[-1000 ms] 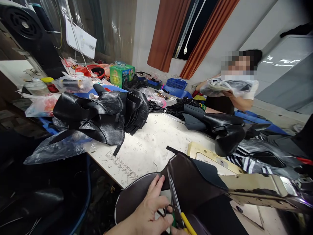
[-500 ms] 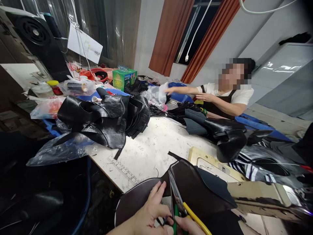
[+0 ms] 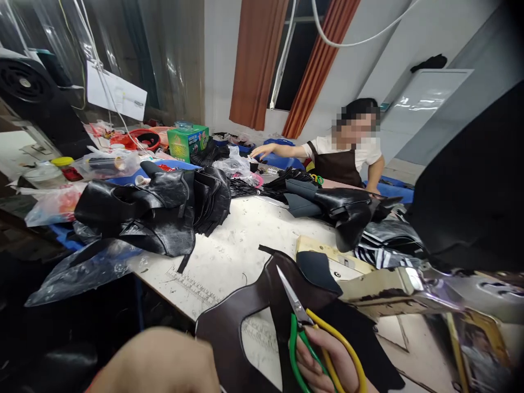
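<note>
My right hand [image 3: 327, 355] is closed around a pair of scissors [image 3: 301, 314] with one green and one yellow handle. Their blades are together and point up and away over a dark brown leather piece [image 3: 229, 322]. This piece lies on the white table [image 3: 249, 229], with a curved opening in it and a narrow strap end at its far tip. Close to the camera, my left hand [image 3: 151, 360] is raised at the bottom left, blurred, its fingers hidden. Black fabric [image 3: 360, 338] lies to the right of the scissors.
A sewing machine [image 3: 380, 289] takes up the right side. Stacked black leather pieces [image 3: 164, 207] lie at the left, beside a clear plastic bag [image 3: 85, 273]. Behind stand a green box [image 3: 188, 143] and a co-worker [image 3: 335, 164] reaching across the far side. Dark material [image 3: 475, 191] hangs at right.
My left hand has left the leather and come up toward the camera at the left. The scissors have closed and come away from the seam. The co-worker's one arm has dropped; the view has shifted.
</note>
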The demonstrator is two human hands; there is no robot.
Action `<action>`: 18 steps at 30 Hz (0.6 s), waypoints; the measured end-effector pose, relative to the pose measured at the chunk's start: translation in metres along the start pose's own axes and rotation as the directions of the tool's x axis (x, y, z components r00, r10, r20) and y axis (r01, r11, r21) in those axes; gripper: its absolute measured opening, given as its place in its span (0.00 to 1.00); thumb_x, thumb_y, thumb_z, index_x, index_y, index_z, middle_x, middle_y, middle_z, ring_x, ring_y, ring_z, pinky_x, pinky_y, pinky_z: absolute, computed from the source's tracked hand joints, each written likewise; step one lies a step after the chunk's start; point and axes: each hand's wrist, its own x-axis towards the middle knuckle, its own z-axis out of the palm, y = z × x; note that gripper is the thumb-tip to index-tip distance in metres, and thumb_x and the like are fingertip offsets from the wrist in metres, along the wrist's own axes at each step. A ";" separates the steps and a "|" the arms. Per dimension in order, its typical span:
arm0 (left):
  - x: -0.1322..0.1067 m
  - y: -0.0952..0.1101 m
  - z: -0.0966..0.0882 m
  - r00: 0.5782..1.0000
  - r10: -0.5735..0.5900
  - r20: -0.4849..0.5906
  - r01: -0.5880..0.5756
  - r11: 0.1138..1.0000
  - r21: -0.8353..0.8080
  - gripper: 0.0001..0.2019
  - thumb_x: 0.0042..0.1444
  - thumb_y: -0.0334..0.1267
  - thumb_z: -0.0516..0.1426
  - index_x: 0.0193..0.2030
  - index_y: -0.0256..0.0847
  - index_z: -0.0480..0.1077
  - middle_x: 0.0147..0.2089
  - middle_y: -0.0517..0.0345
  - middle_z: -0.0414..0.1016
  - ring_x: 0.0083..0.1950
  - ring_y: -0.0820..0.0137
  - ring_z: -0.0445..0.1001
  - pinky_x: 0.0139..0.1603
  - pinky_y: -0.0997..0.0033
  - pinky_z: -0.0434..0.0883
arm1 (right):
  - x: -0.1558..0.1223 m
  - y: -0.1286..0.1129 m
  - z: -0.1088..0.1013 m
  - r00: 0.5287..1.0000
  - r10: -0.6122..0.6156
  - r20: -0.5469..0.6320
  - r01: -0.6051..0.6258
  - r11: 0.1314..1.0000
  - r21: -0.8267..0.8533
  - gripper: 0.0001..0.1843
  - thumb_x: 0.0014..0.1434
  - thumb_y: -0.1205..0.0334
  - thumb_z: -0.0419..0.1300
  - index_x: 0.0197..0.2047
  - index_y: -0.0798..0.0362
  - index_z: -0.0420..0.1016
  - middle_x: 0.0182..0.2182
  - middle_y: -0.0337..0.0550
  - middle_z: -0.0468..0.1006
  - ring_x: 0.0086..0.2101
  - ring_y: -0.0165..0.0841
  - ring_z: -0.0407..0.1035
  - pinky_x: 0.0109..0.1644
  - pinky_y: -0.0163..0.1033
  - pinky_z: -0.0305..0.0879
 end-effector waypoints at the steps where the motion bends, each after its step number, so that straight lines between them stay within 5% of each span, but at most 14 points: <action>1: 0.002 0.010 -0.014 0.997 0.002 0.074 -0.004 1.000 0.024 0.24 0.50 0.60 0.61 0.18 0.41 0.72 0.19 0.61 0.72 0.22 0.70 0.70 0.28 0.70 0.67 | 0.001 0.001 -0.003 0.999 -0.011 0.038 0.009 0.999 0.042 0.23 0.59 0.47 0.59 0.21 0.57 0.68 0.11 0.29 0.58 0.09 0.18 0.42 0.09 0.24 0.46; 3: 0.020 0.028 -0.037 0.988 0.014 0.156 -0.027 0.996 0.082 0.19 0.49 0.53 0.63 0.19 0.39 0.72 0.21 0.63 0.72 0.24 0.72 0.68 0.27 0.73 0.63 | 0.003 0.002 -0.005 0.995 -0.039 0.087 0.029 0.993 0.110 0.24 0.57 0.46 0.60 0.20 0.56 0.67 0.12 0.29 0.59 0.09 0.18 0.41 0.08 0.24 0.46; 5: 0.051 0.036 -0.046 0.998 0.034 0.054 -0.041 0.992 0.118 0.10 0.48 0.42 0.64 0.24 0.39 0.72 0.26 0.63 0.71 0.28 0.73 0.66 0.28 0.75 0.58 | 0.004 0.002 -0.005 0.993 -0.068 0.098 0.055 0.989 0.134 0.24 0.56 0.47 0.62 0.19 0.56 0.67 0.13 0.29 0.60 0.09 0.17 0.41 0.07 0.23 0.48; 10: 0.120 0.019 -0.016 0.999 0.043 0.030 -0.044 0.998 0.041 0.22 0.40 0.32 0.66 0.42 0.41 0.63 0.34 0.66 0.69 0.30 0.75 0.64 0.31 0.76 0.60 | 0.003 0.003 -0.006 0.988 -0.083 0.128 0.069 0.992 0.106 0.24 0.55 0.46 0.63 0.20 0.57 0.68 0.12 0.29 0.60 0.09 0.18 0.42 0.08 0.24 0.48; 14: 0.118 0.019 0.001 0.986 0.081 0.144 -0.070 0.994 -0.080 0.30 0.38 0.29 0.65 0.50 0.41 0.61 0.37 0.64 0.71 0.34 0.73 0.69 0.37 0.72 0.66 | 0.004 0.005 -0.010 0.979 -0.175 0.106 0.167 0.983 0.083 0.25 0.55 0.45 0.63 0.19 0.57 0.66 0.12 0.29 0.58 0.09 0.16 0.45 0.11 0.22 0.43; 18: 0.087 0.029 0.004 0.966 0.156 0.208 -0.115 0.974 -0.196 0.30 0.41 0.27 0.61 0.55 0.39 0.66 0.49 0.55 0.76 0.51 0.62 0.73 0.53 0.63 0.68 | 0.002 0.006 0.004 0.988 -0.157 0.015 0.157 0.987 -0.045 0.29 0.51 0.38 0.63 0.17 0.55 0.63 0.10 0.27 0.54 0.09 0.17 0.41 0.10 0.25 0.38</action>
